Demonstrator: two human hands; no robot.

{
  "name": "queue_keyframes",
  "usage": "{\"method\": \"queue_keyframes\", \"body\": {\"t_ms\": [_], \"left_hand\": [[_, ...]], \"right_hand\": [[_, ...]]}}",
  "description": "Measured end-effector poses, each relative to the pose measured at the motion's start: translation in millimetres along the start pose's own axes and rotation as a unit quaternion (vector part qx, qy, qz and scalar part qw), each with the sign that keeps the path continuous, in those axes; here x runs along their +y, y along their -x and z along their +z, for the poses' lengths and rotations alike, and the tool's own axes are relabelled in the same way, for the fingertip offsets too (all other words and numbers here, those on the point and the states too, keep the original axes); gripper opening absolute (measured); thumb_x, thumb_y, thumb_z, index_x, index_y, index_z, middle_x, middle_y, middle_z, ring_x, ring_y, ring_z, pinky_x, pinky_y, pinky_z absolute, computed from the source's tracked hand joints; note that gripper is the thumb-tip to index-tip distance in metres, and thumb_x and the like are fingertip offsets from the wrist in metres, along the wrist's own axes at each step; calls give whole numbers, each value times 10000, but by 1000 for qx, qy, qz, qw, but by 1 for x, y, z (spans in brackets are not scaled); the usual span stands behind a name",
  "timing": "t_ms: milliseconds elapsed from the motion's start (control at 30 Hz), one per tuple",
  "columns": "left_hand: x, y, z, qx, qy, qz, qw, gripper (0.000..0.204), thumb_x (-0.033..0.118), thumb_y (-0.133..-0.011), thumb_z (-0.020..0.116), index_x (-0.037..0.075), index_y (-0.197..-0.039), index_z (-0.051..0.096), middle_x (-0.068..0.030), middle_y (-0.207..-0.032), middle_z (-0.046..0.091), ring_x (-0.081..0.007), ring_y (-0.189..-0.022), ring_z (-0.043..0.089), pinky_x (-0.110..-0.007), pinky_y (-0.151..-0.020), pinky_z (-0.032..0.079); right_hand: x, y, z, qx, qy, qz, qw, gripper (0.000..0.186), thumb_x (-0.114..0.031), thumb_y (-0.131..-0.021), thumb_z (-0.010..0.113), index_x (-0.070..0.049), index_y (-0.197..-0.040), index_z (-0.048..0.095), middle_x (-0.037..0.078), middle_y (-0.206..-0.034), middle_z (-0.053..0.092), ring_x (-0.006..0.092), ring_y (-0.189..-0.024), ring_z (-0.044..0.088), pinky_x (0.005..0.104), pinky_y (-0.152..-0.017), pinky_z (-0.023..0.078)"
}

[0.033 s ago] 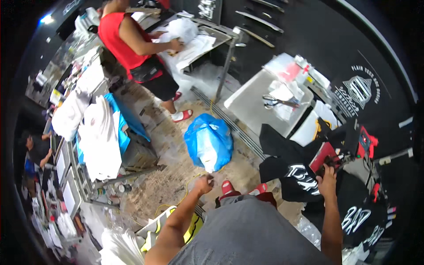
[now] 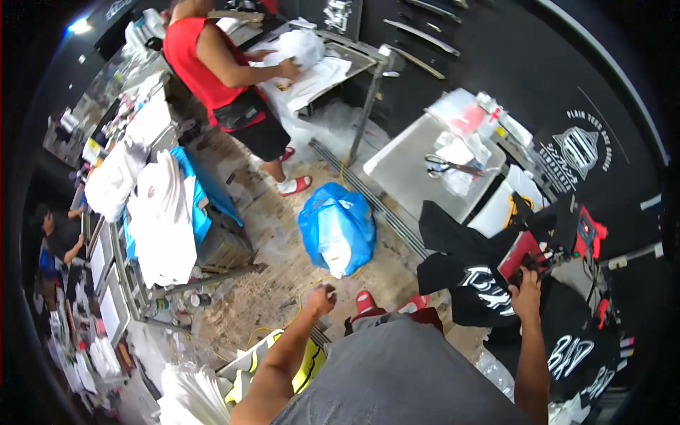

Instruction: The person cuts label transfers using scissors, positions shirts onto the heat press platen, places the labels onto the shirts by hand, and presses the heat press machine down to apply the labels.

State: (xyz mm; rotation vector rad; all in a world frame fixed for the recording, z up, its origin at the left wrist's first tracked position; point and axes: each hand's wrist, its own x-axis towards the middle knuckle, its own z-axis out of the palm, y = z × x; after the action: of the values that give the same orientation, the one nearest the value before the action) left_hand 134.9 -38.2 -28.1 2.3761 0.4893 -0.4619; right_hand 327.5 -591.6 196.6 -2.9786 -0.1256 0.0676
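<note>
My left hand [image 2: 321, 300] is held over the floor near my feet, its fingers curled in. Anything inside them is too small or hidden to make out. Just beyond it, a blue plastic bag [image 2: 358, 223] with white material showing at its front sits on the floor. On the right, my right hand [image 2: 525, 292] reaches to the dark mechanism beside a red plate [image 2: 516, 253], fingers stretched out and a little apart. Below that hand lies a black garment [image 2: 464, 301] with white lettering. Another black garment [image 2: 556, 379] with white print hangs closer to me.
A grey table [image 2: 404, 164] holds scissors [image 2: 453, 166] and papers. A person in a red sleeveless top [image 2: 205, 71] handles white material at the far table. White fabric [image 2: 159, 230] is piled on the left. A yellow cord [image 2: 301, 301] and metal rails [image 2: 386, 212] cross the floor.
The view has shifted slightly, so the surroundings sit a little further right. My left hand has moved slightly left; my right hand stays by the red plate.
</note>
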Motion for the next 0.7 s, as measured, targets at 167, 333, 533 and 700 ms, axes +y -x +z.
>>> {"method": "queue_keyframes", "body": {"t_ms": [167, 333, 533, 700], "left_hand": [[-78, 73, -15, -48, -98, -149, 983, 388, 343, -870, 605, 113, -1171, 694, -236, -1146, 685, -394, -1073, 659, -465, -910, 545], [-91, 87, -10, -14, -68, -193, 979, 394, 389, -856, 610, 132, -1136, 711, -221, -1090, 709, -372, -1053, 676, -465, -894, 551], [-99, 125, -31, 38, -23, -286, 957, 377, 408, -899, 549, 137, -1101, 717, -193, -1076, 721, -355, -1036, 688, -483, -921, 519], [-77, 120, -18, 169, -38, -373, 912, 461, 465, -915, 443, 130, -1044, 732, -164, -1015, 743, -347, -990, 702, -530, -978, 432]], "right_hand": [[-15, 0, -8, 0, 19, 8, 1000, 624, -121, -807, 760, -97, -1358, 469, 157, -1309, 458, 456, -1239, 456, 563, -977, 436], [-19, -3, -7, -3, 11, 6, 1000, 630, -125, -803, 763, -88, -1358, 467, 156, -1322, 459, 461, -1238, 454, 559, -983, 434], [-16, 2, -5, 6, 4, 17, 1000, 636, -111, -804, 760, -99, -1363, 457, 139, -1338, 456, 462, -1267, 447, 591, -1011, 418], [-12, 4, 0, 57, 38, -15, 998, 647, -97, -777, 771, -89, -1350, 471, 179, -1311, 473, 463, -1203, 483, 560, -964, 446]]}}
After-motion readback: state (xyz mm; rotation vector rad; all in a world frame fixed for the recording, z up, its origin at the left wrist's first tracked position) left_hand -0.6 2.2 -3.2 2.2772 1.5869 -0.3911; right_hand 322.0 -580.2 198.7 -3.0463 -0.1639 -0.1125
